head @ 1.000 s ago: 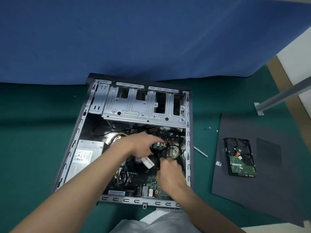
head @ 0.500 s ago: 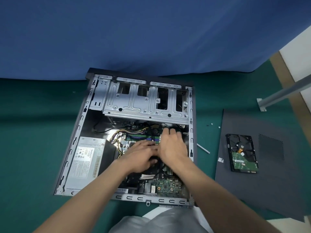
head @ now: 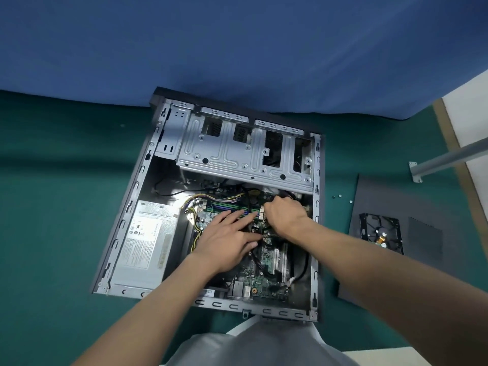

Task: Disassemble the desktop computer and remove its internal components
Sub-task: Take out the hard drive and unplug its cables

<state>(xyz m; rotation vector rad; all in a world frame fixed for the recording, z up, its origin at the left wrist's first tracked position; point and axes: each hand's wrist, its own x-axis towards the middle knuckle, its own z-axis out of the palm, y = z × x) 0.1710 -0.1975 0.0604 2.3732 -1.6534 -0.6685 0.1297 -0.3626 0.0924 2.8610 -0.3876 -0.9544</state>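
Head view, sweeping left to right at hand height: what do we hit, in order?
power supply → left hand → right hand → loose screws → hard drive

Two grips are in view: one left grip (head: 227, 241) and one right grip (head: 285, 215), both inside one case (head: 315, 260). Left of the left grip lies one power supply (head: 145, 241). Beyond both grips sits one drive cage (head: 245, 151), and under them one motherboard (head: 264, 281). The memory sticks by the left grip's fingertips are too blurred to count. Well right of the right grip are three screws (head: 340, 196), one side panel (head: 396, 196), one hard drive (head: 380, 233) on that panel, and one metal bar (head: 449, 159).
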